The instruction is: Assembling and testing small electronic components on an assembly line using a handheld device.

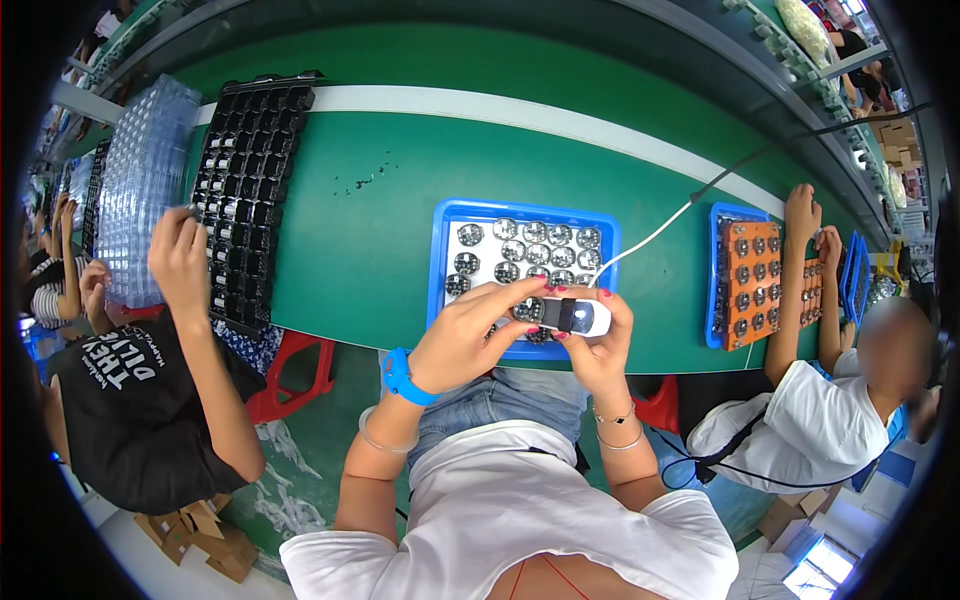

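My left hand (pixel 468 335), with a blue watch at its wrist, pinches a small round black-and-silver part (pixel 529 309) between thumb and fingers. Close against that part is the end of a white handheld device (pixel 598 318) with a black band, gripped by my right hand (pixel 608 355). A white cable runs from the device up to the right. Both hands are over the near side of a blue tray (pixel 438 260). Rows of similar round parts (pixel 506 229) lie on the tray's white bottom, and my hands hide some of them.
A black compartment tray (pixel 245 185) and stacked clear plastic trays (pixel 150 170) stand at the left, by a co-worker's hand (pixel 180 260). Tiny dark bits (pixel 368 181) lie on the green table (pixel 370 270). At the right, an orange holder (pixel 752 285) of round parts sits near another co-worker's arms (pixel 790 290).
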Demonstrator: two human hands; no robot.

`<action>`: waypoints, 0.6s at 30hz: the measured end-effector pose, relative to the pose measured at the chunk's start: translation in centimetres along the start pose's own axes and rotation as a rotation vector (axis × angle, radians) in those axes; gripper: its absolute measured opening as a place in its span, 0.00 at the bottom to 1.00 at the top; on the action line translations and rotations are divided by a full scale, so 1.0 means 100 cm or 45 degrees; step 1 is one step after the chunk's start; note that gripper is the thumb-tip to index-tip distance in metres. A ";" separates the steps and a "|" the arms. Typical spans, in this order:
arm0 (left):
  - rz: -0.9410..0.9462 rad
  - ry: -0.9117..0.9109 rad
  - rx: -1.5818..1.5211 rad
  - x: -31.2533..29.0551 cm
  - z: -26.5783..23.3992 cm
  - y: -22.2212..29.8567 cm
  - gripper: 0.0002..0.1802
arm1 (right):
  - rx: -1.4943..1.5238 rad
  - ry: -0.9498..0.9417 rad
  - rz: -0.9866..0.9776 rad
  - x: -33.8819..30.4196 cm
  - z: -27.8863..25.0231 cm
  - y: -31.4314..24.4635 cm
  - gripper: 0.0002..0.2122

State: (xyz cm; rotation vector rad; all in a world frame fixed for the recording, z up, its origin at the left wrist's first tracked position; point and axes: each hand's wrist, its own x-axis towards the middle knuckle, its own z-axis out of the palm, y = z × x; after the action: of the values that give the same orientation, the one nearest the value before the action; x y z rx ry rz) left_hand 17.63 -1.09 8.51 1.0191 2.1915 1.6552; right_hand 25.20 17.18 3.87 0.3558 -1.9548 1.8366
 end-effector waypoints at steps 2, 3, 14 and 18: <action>-0.002 -0.018 0.009 0.000 -0.001 0.000 0.30 | -0.055 -0.030 -0.006 0.000 -0.002 0.001 0.33; -0.007 -0.031 0.011 0.000 -0.001 -0.001 0.29 | -0.059 -0.037 -0.012 0.000 -0.002 0.001 0.33; 0.018 0.020 -0.055 0.001 0.004 -0.002 0.28 | 0.041 0.054 -0.015 0.000 0.001 0.000 0.29; -0.004 0.011 -0.070 0.000 0.005 -0.003 0.28 | 0.062 0.056 -0.003 0.000 0.001 -0.001 0.28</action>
State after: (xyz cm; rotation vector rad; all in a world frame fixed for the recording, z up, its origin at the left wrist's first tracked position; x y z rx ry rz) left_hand 17.74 -0.72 8.07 0.9952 2.1392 1.7122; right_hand 25.18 17.05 3.93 0.3296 -1.8827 1.8774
